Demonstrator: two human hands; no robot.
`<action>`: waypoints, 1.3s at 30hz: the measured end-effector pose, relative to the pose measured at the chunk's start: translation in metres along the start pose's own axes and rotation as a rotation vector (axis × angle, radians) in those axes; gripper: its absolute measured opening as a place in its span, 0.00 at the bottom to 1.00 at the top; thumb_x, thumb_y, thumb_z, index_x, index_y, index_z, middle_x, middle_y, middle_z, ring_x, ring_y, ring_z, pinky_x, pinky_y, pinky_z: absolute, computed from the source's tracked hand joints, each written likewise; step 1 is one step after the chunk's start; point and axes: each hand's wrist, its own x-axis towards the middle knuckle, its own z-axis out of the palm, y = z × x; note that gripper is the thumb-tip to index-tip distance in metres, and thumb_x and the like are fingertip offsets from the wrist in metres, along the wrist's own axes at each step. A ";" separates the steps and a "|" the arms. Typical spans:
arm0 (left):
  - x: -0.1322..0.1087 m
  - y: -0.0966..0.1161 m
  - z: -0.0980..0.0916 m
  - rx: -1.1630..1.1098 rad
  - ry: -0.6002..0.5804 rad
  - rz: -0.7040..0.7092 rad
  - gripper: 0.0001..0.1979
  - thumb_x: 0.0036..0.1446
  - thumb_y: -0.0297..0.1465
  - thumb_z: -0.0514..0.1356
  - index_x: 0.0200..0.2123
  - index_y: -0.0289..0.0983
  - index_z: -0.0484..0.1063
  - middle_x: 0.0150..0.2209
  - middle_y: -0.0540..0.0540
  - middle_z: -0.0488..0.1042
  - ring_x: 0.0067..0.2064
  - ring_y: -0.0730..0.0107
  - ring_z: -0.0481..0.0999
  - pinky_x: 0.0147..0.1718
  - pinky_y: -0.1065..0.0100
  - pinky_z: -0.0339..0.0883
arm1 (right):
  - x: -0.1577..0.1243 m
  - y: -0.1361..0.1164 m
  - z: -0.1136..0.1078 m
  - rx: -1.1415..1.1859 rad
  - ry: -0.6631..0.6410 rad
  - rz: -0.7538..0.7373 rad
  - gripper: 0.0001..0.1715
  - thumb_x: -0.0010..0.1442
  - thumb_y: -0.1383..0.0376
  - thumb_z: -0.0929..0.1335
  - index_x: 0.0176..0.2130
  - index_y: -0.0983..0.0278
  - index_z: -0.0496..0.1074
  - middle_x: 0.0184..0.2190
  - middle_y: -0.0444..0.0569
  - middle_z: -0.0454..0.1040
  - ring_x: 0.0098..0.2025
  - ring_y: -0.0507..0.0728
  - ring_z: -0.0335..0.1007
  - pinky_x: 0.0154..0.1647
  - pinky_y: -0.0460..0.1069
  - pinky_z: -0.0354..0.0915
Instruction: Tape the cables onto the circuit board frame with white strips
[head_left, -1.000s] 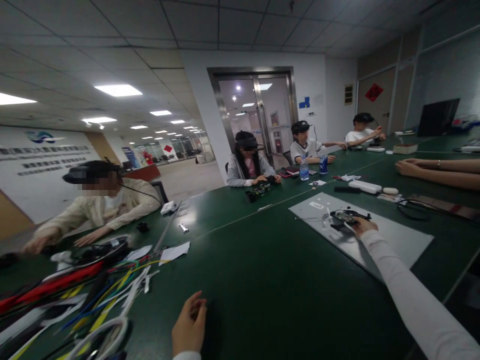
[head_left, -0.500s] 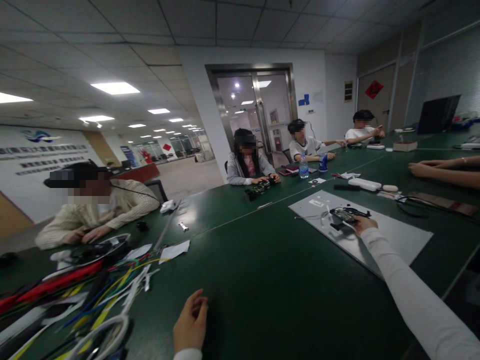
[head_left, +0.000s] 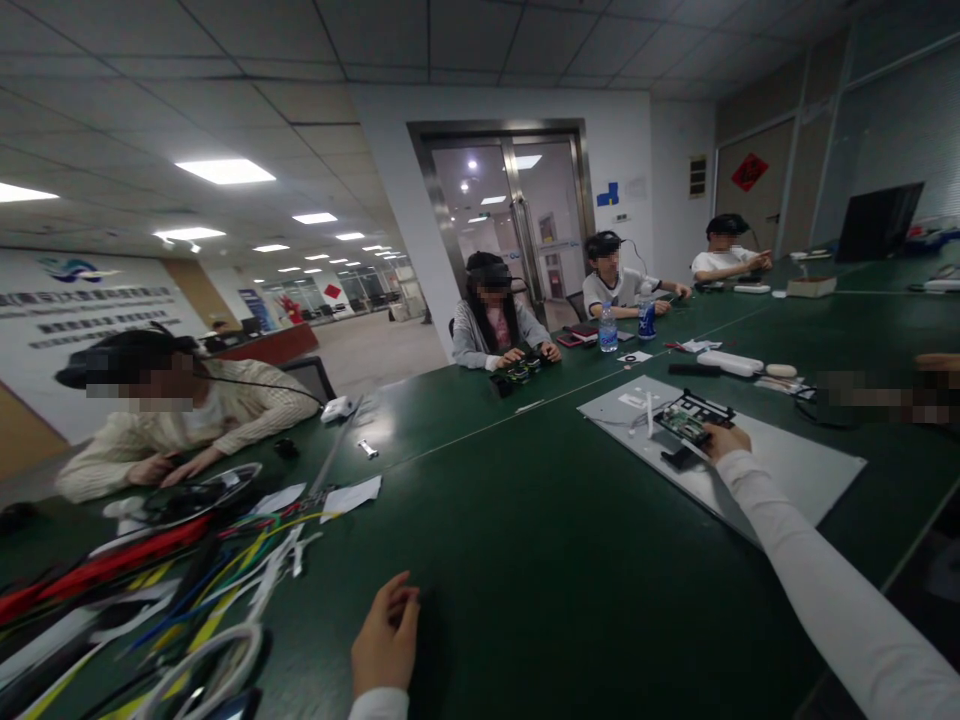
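My right hand (head_left: pixel 726 442) is closed on the near right edge of a green circuit board (head_left: pixel 681 420), with thumb and fingers at its rim. The board is tilted above a grey-white metal panel (head_left: pixel 814 465) lying flat on the table. Beside the board on the panel are a black bracket-like part (head_left: pixel 679 458) and some thin white wiring (head_left: pixel 639 420). My left hand (head_left: pixel 386 635) rests over the bare green tabletop, its fingers loosely curled and the thumb a little apart. Nothing shows in it.
Bundled cables and cable ties (head_left: pixel 202 600) lie at the left of the green table (head_left: pixel 525 540). A white power strip (head_left: pixel 731 364) lies behind the panel. A water bottle (head_left: pixel 608 328) and a blue can (head_left: pixel 646 320) stand farther back. Several people sit around the table.
My right hand has tilted the circuit board so more of its green face shows. My left hand has barely shifted. The arms at the right edge have drawn back, and people have moved slightly.
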 end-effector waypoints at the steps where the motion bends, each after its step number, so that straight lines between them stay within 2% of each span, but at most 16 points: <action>1: 0.000 0.000 0.000 0.006 0.000 0.000 0.24 0.39 0.41 0.53 0.41 0.38 0.64 0.33 0.47 0.73 0.35 0.62 0.74 0.40 0.62 0.65 | 0.001 0.000 0.000 0.019 -0.006 -0.009 0.13 0.35 0.75 0.69 0.26 0.68 0.64 0.23 0.46 0.69 0.30 0.56 0.67 0.33 0.53 0.67; 7: -0.001 -0.001 0.002 0.008 0.016 -0.002 0.25 0.39 0.43 0.52 0.41 0.38 0.65 0.33 0.48 0.73 0.35 0.63 0.73 0.40 0.63 0.65 | 0.002 -0.006 0.003 0.133 -0.069 -0.097 0.15 0.35 0.73 0.69 0.28 0.67 0.65 0.22 0.41 0.69 0.27 0.53 0.68 0.32 0.54 0.68; 11: -0.001 -0.002 0.003 0.026 0.013 0.009 0.25 0.39 0.42 0.52 0.41 0.38 0.64 0.33 0.48 0.73 0.36 0.63 0.73 0.40 0.63 0.65 | -0.006 -0.017 0.007 0.289 -0.246 -0.222 0.18 0.36 0.73 0.69 0.31 0.65 0.64 0.26 0.41 0.71 0.33 0.54 0.69 0.36 0.56 0.66; 14: -0.001 -0.002 0.003 0.020 0.014 0.013 0.24 0.39 0.42 0.52 0.42 0.38 0.64 0.33 0.48 0.73 0.36 0.63 0.73 0.40 0.63 0.65 | -0.019 -0.027 0.012 0.342 -0.341 -0.306 0.20 0.36 0.73 0.70 0.32 0.64 0.64 0.28 0.42 0.71 0.37 0.54 0.69 0.40 0.56 0.64; 18: -0.003 -0.002 0.003 0.002 0.014 0.020 0.24 0.39 0.42 0.53 0.41 0.38 0.65 0.33 0.48 0.73 0.35 0.64 0.73 0.39 0.64 0.65 | -0.041 -0.039 0.023 0.317 -0.415 -0.430 0.19 0.35 0.71 0.71 0.32 0.64 0.66 0.28 0.42 0.71 0.36 0.54 0.69 0.43 0.57 0.63; 21: -0.003 -0.004 0.003 0.003 0.011 0.023 0.24 0.40 0.41 0.53 0.41 0.38 0.65 0.33 0.47 0.73 0.35 0.63 0.73 0.39 0.63 0.65 | -0.057 -0.043 0.028 0.302 -0.454 -0.456 0.19 0.36 0.70 0.71 0.33 0.65 0.67 0.28 0.43 0.72 0.36 0.54 0.69 0.44 0.56 0.62; 24: -0.002 -0.007 0.004 -0.001 -0.001 0.029 0.24 0.41 0.41 0.54 0.42 0.37 0.64 0.33 0.47 0.73 0.36 0.63 0.73 0.40 0.62 0.65 | -0.070 -0.042 0.030 0.323 -0.496 -0.410 0.18 0.37 0.70 0.71 0.33 0.64 0.67 0.29 0.43 0.72 0.37 0.53 0.68 0.45 0.54 0.62; 29: -0.003 -0.009 0.004 -0.005 -0.004 0.023 0.24 0.41 0.42 0.53 0.43 0.37 0.64 0.33 0.46 0.73 0.36 0.63 0.73 0.41 0.61 0.64 | -0.098 -0.031 0.035 0.315 -0.587 -0.248 0.18 0.39 0.70 0.71 0.34 0.62 0.67 0.32 0.43 0.73 0.39 0.53 0.68 0.43 0.54 0.63; 34: -0.005 -0.009 0.004 -0.008 -0.007 0.034 0.23 0.42 0.40 0.53 0.42 0.37 0.64 0.33 0.47 0.72 0.36 0.64 0.73 0.40 0.63 0.65 | -0.144 -0.026 0.042 0.275 -0.803 -0.040 0.19 0.43 0.68 0.70 0.38 0.60 0.66 0.37 0.45 0.72 0.41 0.56 0.67 0.41 0.55 0.65; 39: -0.007 -0.009 0.006 -0.001 0.011 0.045 0.21 0.42 0.39 0.53 0.41 0.38 0.64 0.33 0.47 0.73 0.36 0.65 0.73 0.39 0.64 0.65 | -0.190 -0.016 0.042 0.216 -0.948 0.216 0.18 0.45 0.68 0.69 0.38 0.60 0.66 0.38 0.45 0.72 0.40 0.56 0.68 0.38 0.54 0.66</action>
